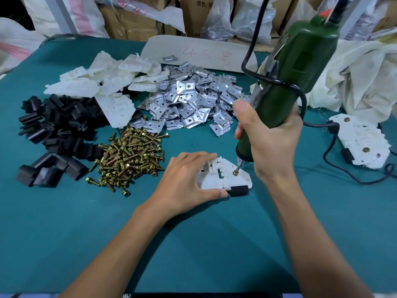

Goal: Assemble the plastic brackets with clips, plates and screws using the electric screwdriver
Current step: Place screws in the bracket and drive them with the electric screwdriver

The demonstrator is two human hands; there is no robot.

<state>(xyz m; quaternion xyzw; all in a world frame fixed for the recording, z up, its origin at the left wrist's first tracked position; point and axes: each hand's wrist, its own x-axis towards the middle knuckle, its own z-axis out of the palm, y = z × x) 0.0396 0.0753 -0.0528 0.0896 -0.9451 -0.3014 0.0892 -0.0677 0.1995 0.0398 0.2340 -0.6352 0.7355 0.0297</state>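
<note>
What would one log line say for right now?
step: screw driving | right hand: grips screwdriver | left hand: holds bracket | bit on screw

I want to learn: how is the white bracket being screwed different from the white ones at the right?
The held bracket lies alone, gripped by the left hand, with the screwdriver on its screw. The right-side brackets lie piled, untouched, screws already in. Both are white with black clips.

One screwdriver (pixel 300 67), one bracket (pixel 211 179), finished stack (pixel 363 138) perhaps three.
</note>
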